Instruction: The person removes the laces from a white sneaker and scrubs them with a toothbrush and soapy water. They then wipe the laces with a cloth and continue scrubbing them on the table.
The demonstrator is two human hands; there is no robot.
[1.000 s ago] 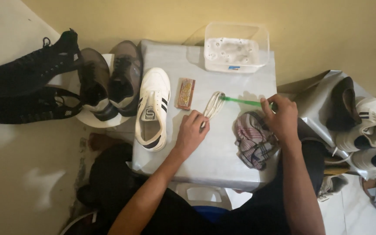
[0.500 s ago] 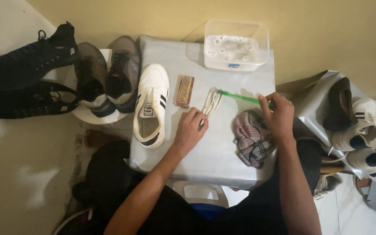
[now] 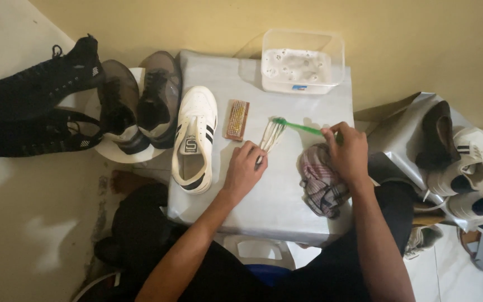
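My left hand [image 3: 245, 170] presses down on the near end of a bundle of white shoelaces [image 3: 271, 135] lying on the grey-covered table [image 3: 286, 196]. My right hand [image 3: 347, 151] grips a green toothbrush [image 3: 297, 126] by its handle, with the brush head resting on the far end of the laces. A white sneaker with black stripes [image 3: 195, 136] lies just left of my left hand. A small brown brush [image 3: 236, 119] sits between the sneaker and the laces. A checked cloth [image 3: 321, 183] lies crumpled under my right wrist.
A clear plastic tub of soapy water [image 3: 302, 64] stands at the table's far edge. Grey sneakers [image 3: 141, 103] and black sneakers [image 3: 32, 98] lie to the left. More shoes [image 3: 465, 162] are piled on a grey sheet at the right. A yellow wall is behind.
The toothbrush head has shifted slightly along the laces. Both hands stay in nearly the same place, and the view has moved a little.
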